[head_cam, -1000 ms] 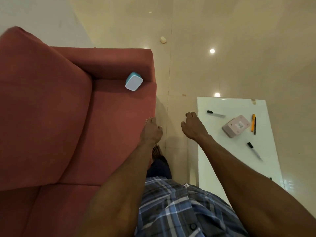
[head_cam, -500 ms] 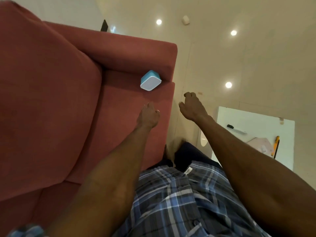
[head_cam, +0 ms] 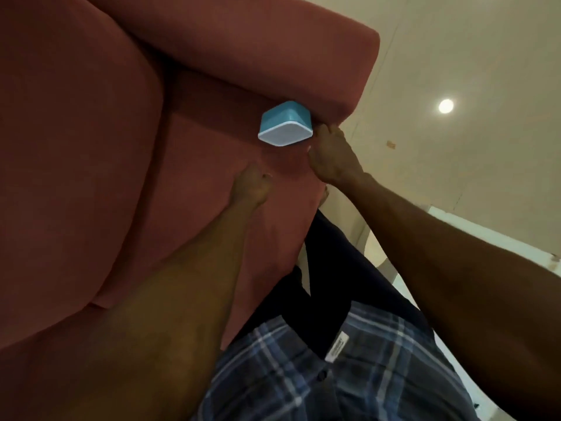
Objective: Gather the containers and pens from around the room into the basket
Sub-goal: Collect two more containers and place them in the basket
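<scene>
A small blue container with a white lid lies tilted on the red sofa seat, against the armrest. My right hand is right beside the container's right corner, fingertips at its edge and thumb just below it; no grip around it shows. My left hand hovers lower on the seat cushion, a short way below the container, fingers loosely curled and holding nothing. No basket or pens are in view.
The red sofa fills the left and top, its armrest running behind the container. A corner of the white table shows at the right, beside my right forearm. Beige glossy floor lies beyond.
I have leaned in towards the sofa. My right hand has moved forward and left up to the blue container; my left hand trails behind. The table with pens has slid out of view.
</scene>
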